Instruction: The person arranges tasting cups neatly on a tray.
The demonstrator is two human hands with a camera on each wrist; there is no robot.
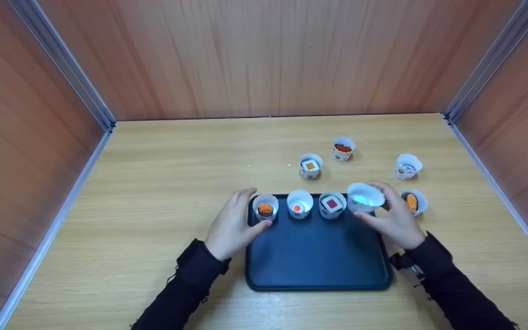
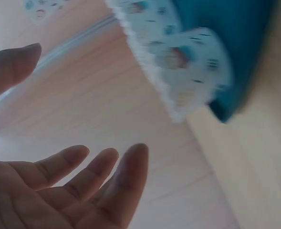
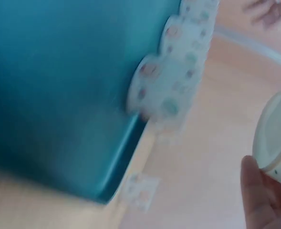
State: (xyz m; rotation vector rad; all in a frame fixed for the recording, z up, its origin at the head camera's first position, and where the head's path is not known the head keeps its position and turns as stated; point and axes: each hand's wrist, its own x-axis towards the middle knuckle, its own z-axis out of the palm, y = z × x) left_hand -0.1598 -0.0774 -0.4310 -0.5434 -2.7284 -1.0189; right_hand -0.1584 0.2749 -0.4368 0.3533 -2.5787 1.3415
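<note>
My right hand [image 1: 397,222] grips a white paper cup [image 1: 365,196] with a pale green glow inside, over the far right corner of the dark tray [image 1: 316,256]. The right wrist view shows this held cup [image 3: 274,136] tilted in the fingers. My left hand [image 1: 234,227] is spread beside the leftmost cup [image 1: 265,200], which has an orange-topped piece inside. In the left wrist view, its thumb and fingers [image 2: 130,176] stand apart with nothing between them. Along the tray's far edge follow a cup with a red-dotted piece [image 1: 299,204] and a cup with a red-centred white square [image 1: 332,204].
Beyond the tray stand a cup with a yellow-centred square [image 1: 310,166] and a cup with reddish filling [image 1: 343,148]. To the right are a pale cup [image 1: 408,166] and a cup with an orange piece [image 1: 415,201]. Wooden panels [image 1: 268,59] enclose the table.
</note>
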